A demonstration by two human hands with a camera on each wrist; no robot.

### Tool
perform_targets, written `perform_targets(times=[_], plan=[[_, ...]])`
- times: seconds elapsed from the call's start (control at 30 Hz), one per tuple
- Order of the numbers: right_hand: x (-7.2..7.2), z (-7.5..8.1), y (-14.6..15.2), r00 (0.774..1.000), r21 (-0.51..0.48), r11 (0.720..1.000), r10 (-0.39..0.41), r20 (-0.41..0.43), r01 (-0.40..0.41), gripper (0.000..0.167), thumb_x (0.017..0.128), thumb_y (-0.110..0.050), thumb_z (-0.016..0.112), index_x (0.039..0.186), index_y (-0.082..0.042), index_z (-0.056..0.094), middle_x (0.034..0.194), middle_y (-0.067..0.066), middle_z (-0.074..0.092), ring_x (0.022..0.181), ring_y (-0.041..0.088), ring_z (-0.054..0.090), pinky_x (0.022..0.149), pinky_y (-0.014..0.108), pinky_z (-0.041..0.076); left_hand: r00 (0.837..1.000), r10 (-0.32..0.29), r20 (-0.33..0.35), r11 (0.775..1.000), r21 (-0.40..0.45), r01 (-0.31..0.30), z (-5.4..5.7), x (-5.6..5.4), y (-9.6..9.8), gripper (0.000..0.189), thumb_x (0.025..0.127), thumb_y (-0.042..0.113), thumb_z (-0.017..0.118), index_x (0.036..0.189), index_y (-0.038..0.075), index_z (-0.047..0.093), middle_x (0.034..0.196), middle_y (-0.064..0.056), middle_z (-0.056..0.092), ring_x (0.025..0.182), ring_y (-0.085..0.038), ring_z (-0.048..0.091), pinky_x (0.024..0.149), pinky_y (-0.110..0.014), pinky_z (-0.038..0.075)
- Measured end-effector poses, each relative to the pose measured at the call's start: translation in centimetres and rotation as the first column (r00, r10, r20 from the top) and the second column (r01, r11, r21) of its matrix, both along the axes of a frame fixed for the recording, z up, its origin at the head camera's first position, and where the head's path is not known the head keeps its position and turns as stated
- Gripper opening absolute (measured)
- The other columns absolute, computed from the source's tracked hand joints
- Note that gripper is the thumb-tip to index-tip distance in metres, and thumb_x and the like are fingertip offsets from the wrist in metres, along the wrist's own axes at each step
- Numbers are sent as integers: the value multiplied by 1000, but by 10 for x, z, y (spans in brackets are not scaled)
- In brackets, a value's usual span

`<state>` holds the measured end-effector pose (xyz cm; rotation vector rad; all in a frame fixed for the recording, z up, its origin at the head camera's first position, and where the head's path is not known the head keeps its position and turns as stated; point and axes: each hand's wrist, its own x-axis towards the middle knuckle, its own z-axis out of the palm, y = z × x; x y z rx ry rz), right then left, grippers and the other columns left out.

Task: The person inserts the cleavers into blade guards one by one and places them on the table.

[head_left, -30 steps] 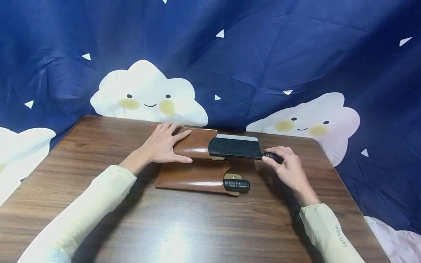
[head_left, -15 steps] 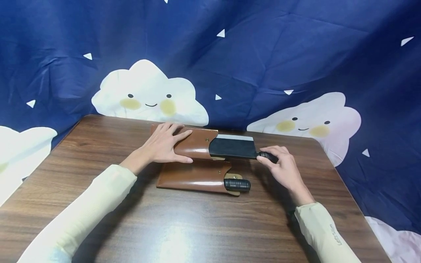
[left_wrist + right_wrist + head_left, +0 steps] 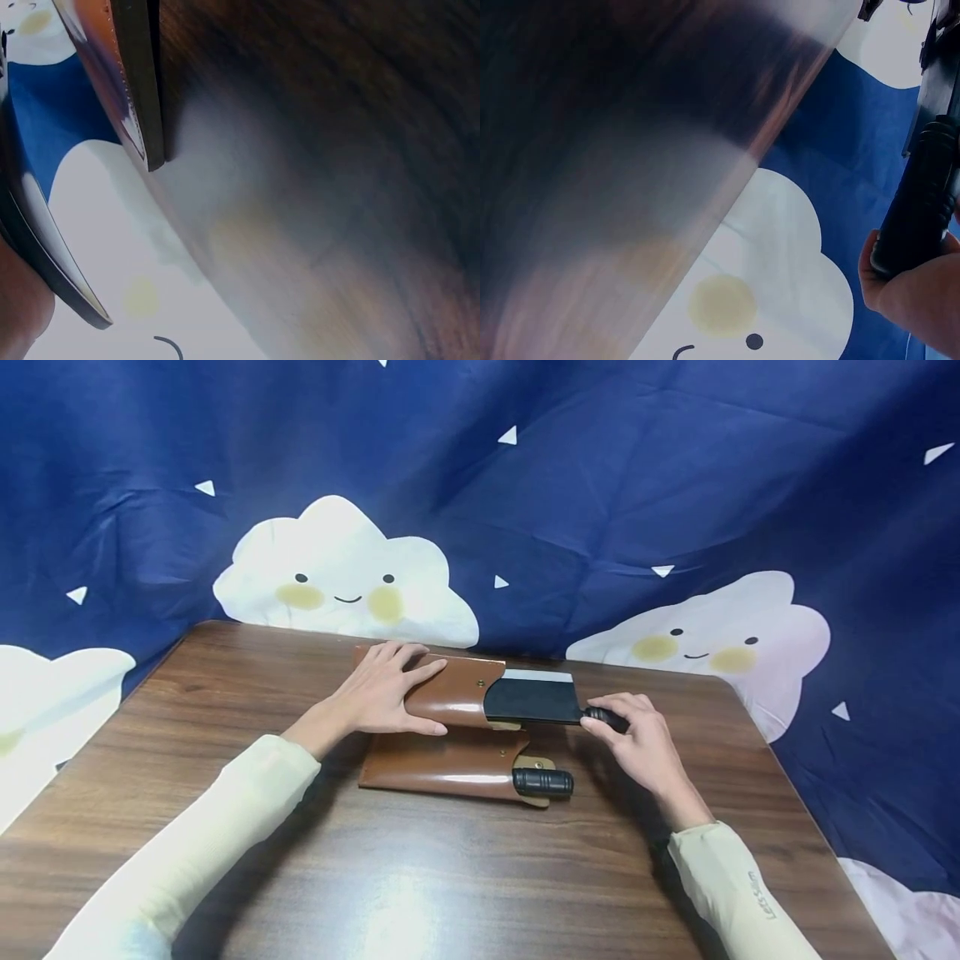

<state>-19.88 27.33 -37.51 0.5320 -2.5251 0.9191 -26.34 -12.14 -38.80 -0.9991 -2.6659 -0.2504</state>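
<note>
Behind both sheaths (image 3: 453,693) hangs a cloud-printed cloth (image 3: 450,460).

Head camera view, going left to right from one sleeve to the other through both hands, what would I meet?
Left sleeve → left hand → exposed cleaver blade → right hand → right sleeve. I left out the upper brown sheath, since the left hand lies over part of it.

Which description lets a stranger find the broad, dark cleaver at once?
On the brown wood-grain table, find the farther brown leather sheath, under the left hand. The cleaver sticks out of it, its black handle in the right hand. Part of its pale-edged dark blade shows, whereas the nearer brown sheath exposes only a ribbed black handle.
</note>
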Motion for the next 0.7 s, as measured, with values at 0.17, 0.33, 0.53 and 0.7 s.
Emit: perform_targets(times=[0.17,0.33,0.53,0.7], plan=[[0,0,-5,1000,-9,1000,4,-9,-4,27,88,-12,80,111,2,75,107,11,73,102,25,58,85,30,40,1000,-3,-5,1000,9,3,0,0,4,106,71,89,59,152,22,50,145,-15,46,131,-35,39,106,-54,29],[-1,-1,-8,1000,-20,1000,7,-13,-7,26,89,-12,79,110,2,75,105,11,73,102,27,58,85,32,40,1000,2,0,1000,9,-2,0,-1,5,106,71,88,60,152,21,50,145,-15,46,131,-36,39,106,-54,29],[-2,-2,-12,1000,-7,1000,-8,9,8,27,90,-15,79,112,0,75,107,11,73,103,26,58,86,36,41,1000,0,3,1000,-1,0,2,-3,9,107,70,88,61,153,21,50,146,-15,45,130,-36,39,106,-52,29],[-3,-2,-17,1000,-16,1000,10,1,-10,28,89,-15,80,112,1,75,107,10,73,104,26,58,86,36,41,1000,-23,-13,1000,1,23,2,-2,15,107,70,89,60,152,21,50,145,-15,46,129,-38,39,106,-53,29]])
